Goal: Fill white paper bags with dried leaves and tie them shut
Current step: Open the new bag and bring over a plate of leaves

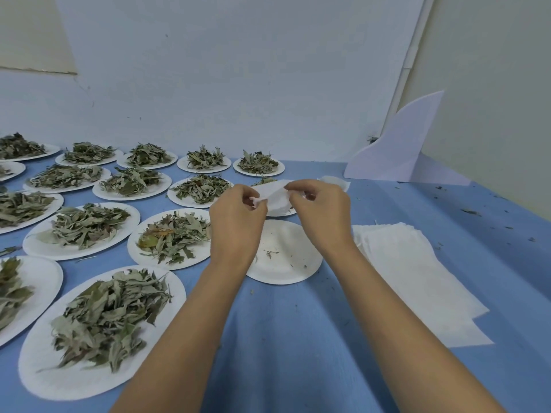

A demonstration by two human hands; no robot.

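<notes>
A white paper bag (pixel 275 195) hangs in the air between my two hands, above the table. My left hand (pixel 237 216) pinches its left edge and my right hand (pixel 322 213) grips its right side, fingers curled. Whether the bag holds leaves is hidden by my fingers. Right below my hands lies a nearly bare paper plate (pixel 286 254) with only a few leaf crumbs. A stack of flat white paper bags (pixel 408 269) lies on the blue table to the right of my right forearm. Dried leaves (pixel 108 317) are heaped on the nearest plate at the lower left.
Several white paper plates (pixel 77 231) heaped with dried leaves cover the left half of the blue table (pixel 286 338), back to the wall. A white foam board piece (pixel 396 150) stands at the back right. Leaf crumbs dot the table's right side near the wall.
</notes>
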